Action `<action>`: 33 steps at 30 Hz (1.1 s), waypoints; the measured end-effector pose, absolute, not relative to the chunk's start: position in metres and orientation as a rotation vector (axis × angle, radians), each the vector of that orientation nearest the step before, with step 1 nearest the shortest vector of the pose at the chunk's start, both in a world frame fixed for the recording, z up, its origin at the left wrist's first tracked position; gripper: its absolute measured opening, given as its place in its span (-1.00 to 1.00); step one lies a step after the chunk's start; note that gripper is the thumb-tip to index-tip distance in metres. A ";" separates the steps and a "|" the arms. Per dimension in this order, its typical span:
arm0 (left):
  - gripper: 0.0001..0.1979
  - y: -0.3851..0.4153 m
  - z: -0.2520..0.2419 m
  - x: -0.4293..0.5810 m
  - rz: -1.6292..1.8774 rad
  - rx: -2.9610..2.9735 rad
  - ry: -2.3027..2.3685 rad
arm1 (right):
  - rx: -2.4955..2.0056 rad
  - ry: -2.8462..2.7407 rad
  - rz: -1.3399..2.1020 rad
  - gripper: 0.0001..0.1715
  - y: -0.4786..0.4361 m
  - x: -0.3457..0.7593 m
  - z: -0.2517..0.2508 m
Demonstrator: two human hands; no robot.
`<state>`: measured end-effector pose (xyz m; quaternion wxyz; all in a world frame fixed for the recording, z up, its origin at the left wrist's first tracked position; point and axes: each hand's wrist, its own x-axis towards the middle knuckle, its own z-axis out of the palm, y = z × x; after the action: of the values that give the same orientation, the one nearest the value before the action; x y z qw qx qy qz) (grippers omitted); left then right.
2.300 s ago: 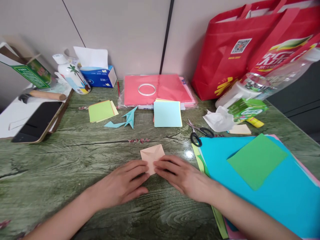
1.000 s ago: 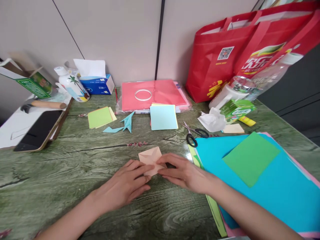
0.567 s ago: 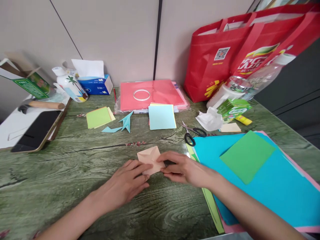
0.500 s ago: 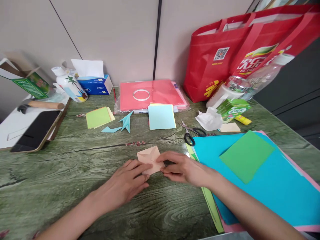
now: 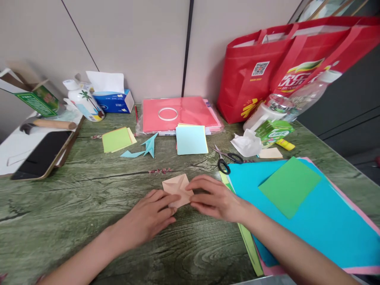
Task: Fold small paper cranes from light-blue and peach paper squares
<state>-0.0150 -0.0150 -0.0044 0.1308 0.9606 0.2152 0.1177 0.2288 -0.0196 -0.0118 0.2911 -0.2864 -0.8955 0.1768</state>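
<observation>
A small folded square of pale peach paper (image 5: 175, 186) lies on the table in front of me, its creases and triangular flaps showing on top. My left hand (image 5: 152, 211) holds it down from the lower left, forefinger across the paper and thumb by the lower edge. At the right corner, my right hand (image 5: 215, 198) grips the edge between thumb and fingers, with the forefinger arched above the surface. My fingers cover part of the lower and right edges.
Scissors (image 5: 224, 158) lie beyond my right hand, beside large blue sheets (image 5: 237, 174) with a green square (image 5: 291, 188) on top. Farther back are a blue origami figure (image 5: 149, 145), light blue squares (image 5: 192, 139) and green squares (image 5: 117, 139). A phone (image 5: 41, 154) lies left; a red bag (image 5: 246, 79) stands back right.
My right forefinger has lifted slightly off the paper's flaps. The left hand and the paper stay nearly in place, and the view has shifted a little.
</observation>
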 end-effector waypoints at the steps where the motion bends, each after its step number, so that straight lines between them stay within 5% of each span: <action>1: -0.84 -0.015 -0.005 -0.015 0.345 2.792 0.622 | -0.751 -2.463 0.435 -0.86 -0.021 0.226 -0.011; 5: -0.83 -0.014 -0.009 -0.016 0.350 2.791 0.605 | -0.723 -2.685 0.444 -0.74 -0.025 0.216 -0.007; 33: -0.87 -0.021 -0.005 -0.017 0.347 2.831 0.638 | -0.775 -2.470 0.638 -0.84 -0.025 0.231 -0.015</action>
<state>-0.0173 -0.0212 -0.0048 0.1090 0.9629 0.2171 0.1180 0.2313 -0.0254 -0.0152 0.2353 -0.2827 -0.9004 0.2326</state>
